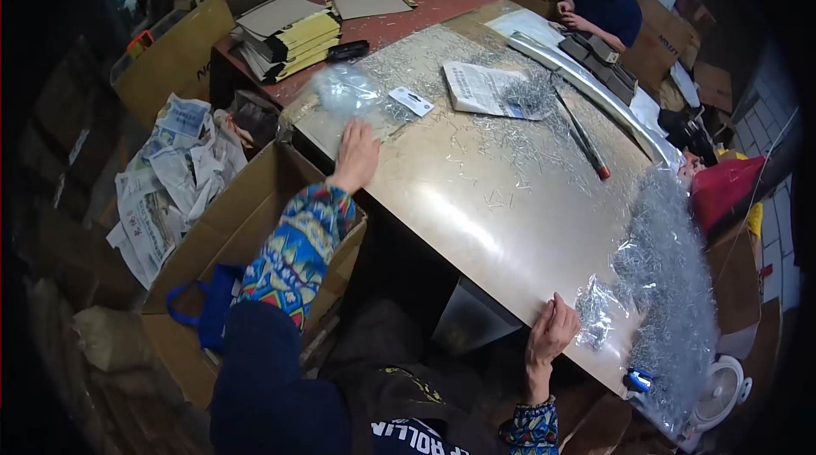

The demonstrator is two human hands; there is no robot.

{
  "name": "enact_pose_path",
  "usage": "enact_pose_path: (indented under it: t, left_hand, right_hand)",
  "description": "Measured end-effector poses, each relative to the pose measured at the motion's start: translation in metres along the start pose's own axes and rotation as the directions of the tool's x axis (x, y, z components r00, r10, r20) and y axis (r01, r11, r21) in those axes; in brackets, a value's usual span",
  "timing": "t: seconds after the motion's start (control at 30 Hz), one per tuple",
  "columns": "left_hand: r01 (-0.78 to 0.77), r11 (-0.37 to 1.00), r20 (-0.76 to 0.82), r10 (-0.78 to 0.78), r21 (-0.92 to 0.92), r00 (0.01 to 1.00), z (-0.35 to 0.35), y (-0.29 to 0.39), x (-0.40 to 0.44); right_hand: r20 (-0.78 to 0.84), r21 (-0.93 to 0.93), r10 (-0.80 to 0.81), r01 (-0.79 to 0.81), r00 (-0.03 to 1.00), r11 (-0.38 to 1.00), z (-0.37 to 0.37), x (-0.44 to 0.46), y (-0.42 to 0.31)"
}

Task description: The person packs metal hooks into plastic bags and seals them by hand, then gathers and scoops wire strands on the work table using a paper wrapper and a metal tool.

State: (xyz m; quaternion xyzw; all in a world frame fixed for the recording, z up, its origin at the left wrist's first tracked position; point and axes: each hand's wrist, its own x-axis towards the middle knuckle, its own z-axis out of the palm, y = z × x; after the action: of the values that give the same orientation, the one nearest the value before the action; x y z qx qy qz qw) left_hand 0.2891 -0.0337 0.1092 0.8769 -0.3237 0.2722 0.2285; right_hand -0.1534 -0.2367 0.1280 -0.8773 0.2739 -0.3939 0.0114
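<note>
My left hand [357, 156] lies on the left edge of the table, fingers stretched out and holding nothing visible. Just beyond its fingertips is a small heap of clear plastic packs [347, 91], with a white card [411, 101] to the right. My right hand [552, 332] rests at the table's near edge, its fingers loosely bent and somewhat apart, with nothing visible in them. Close to its right sits a small clear plastic bag [605, 312] of shiny bits. Past that bag spreads a large heap of clear plastic packs [671, 276].
Loose thin metal pieces [476, 149] litter the table around a folded newspaper [480, 89] and a dark rod with a red tip [585, 136]. Stacked cards [293, 38] stand at the far left. An open carton [246, 200] is below left. Another person [605, 4] sits across.
</note>
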Motion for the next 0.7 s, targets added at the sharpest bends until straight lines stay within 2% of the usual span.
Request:
enact_pose_path:
  t: [0.03, 0.13, 0.17, 0.27, 0.33, 0.4, 0.47, 0.5, 0.6, 0.63, 0.7]
  left_hand:
    - [0.066, 0.997, 0.150, -0.070, 0.031, 0.986, 0.002, -0.010, 0.015]
    - [0.177, 0.979, 0.319, -0.200, 0.101, 0.927, 0.007, -0.010, 0.035]
    - [0.066, 0.995, 0.363, -0.088, 0.071, 0.928, 0.014, -0.006, 0.026]
    - [-0.122, 0.987, 0.314, 0.149, -0.104, 0.938, -0.017, 0.035, -0.014]
    - [-0.229, 0.954, 0.351, 0.284, -0.191, 0.892, -0.049, 0.058, -0.037]
    - [-0.320, 0.884, 0.317, 0.428, -0.341, 0.846, -0.074, 0.082, -0.059]
    - [-0.370, 0.761, 0.281, 0.572, -0.533, 0.771, -0.099, 0.109, -0.069]
    - [-0.417, 0.706, 0.137, 0.584, -0.573, 0.800, -0.091, 0.118, -0.082]
    - [-0.394, 0.587, 0.095, 0.631, -0.707, 0.770, -0.091, 0.135, -0.102]
    - [-0.286, 0.550, 0.116, 0.583, -0.785, 0.804, -0.102, 0.151, -0.104]
    - [-0.074, 0.511, 0.249, 0.534, -0.856, 0.808, -0.122, 0.164, -0.107]
  right_hand:
    - [0.009, -0.007, -0.018, 0.018, 1.000, 1.000, -0.001, -0.001, 0.001]
    - [0.025, -0.031, -0.052, 0.053, 0.998, 0.998, -0.003, -0.004, 0.005]
    - [0.024, -0.032, -0.058, 0.059, 0.998, 0.998, -0.003, -0.006, 0.007]
    - [0.029, -0.028, -0.052, 0.052, 0.998, 0.998, -0.002, -0.007, 0.003]
    - [0.046, -0.033, -0.062, 0.063, 0.997, 0.997, -0.002, 0.000, -0.002]
    - [0.084, 0.087, -0.030, 0.023, 0.996, 0.996, 0.002, 0.006, -0.008]
    - [0.100, 0.207, -0.176, 0.153, 0.979, 0.966, 0.001, 0.023, -0.037]
    - [0.139, 0.264, -0.248, 0.206, 0.959, 0.942, 0.000, 0.033, -0.055]
    - [0.228, 0.349, -0.407, 0.316, 0.885, 0.882, -0.001, 0.053, -0.099]
    - [0.228, 0.383, -0.443, 0.338, 0.867, 0.860, 0.004, 0.051, -0.101]
    - [0.223, 0.453, -0.519, 0.384, 0.825, 0.804, 0.013, 0.042, -0.098]
